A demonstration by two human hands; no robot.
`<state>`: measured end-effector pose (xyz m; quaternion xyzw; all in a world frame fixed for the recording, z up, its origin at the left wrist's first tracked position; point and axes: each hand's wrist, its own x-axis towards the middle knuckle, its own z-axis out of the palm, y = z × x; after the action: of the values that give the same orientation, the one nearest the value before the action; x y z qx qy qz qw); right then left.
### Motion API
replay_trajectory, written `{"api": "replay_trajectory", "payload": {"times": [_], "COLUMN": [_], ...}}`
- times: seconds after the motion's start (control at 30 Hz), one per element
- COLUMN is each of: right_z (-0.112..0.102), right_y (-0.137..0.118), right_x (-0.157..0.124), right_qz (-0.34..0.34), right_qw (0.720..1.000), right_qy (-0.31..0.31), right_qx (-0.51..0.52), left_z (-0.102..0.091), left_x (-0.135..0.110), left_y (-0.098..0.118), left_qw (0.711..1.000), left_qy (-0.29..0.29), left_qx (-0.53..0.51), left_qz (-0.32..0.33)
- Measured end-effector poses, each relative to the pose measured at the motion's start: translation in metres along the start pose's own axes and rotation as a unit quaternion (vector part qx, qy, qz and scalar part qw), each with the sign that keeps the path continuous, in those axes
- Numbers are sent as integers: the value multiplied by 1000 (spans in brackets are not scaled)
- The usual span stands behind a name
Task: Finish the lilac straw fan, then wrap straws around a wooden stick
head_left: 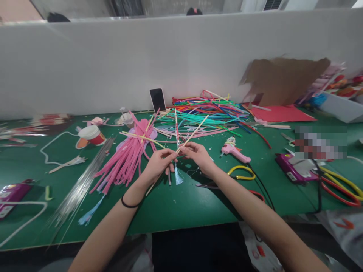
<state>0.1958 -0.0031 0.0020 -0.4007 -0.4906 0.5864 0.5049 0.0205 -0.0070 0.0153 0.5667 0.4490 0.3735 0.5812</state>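
Note:
Pale yellow pipe cleaners (pixel 197 129) cross between my hands above the middle of the table. My left hand (pixel 162 161) is closed, its thumb and fingers pinching them near the crossing. Close beside it, my right hand (pixel 199 155) pinches the same stems at the crossing; one stem slants up to the right. Just behind the fingers is a thin red-and-white stick (pixel 177 128). Below it a light blue tassel (pixel 178 176) hangs or lies; I cannot tell whether the two are joined. A bundle of pink pipe cleaners (pixel 124 160) lies left of my hands.
Multicoloured pipe cleaners (pixel 204 118) lie behind my hands, near a phone (pixel 157 100). Right are a pink glue gun (pixel 236 151), yellow-handled scissors (pixel 244 172) and a purple power strip (pixel 292 170). Left are thin wires (pixel 85 181) and a paper cup (pixel 93 135).

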Motion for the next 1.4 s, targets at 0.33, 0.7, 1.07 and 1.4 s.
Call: {"api": "replay_trajectory", "payload": {"times": [0.33,0.7,1.07,1.4], "right_z": [-3,0,-1,1], "right_y": [3,-8,-6,-3], "right_x": [1,-3,-3,-3], "right_qz": [-20,-4,3,32], "right_qw": [997,1000,1000,999], "right_qy": [-28,9,-3,28], "right_qx": [-67,-21,-10,-15], "left_z": [-2,-2,-3,2], "left_x": [0,-3,-1,0], "left_y": [0,4,2,0], "left_qw": [998,997,995,997], "left_qy": [-35,-41,-62,-59], "left_qx": [-41,-44,-65,-41], "left_qz": [-36,-38,-42,-40]}}
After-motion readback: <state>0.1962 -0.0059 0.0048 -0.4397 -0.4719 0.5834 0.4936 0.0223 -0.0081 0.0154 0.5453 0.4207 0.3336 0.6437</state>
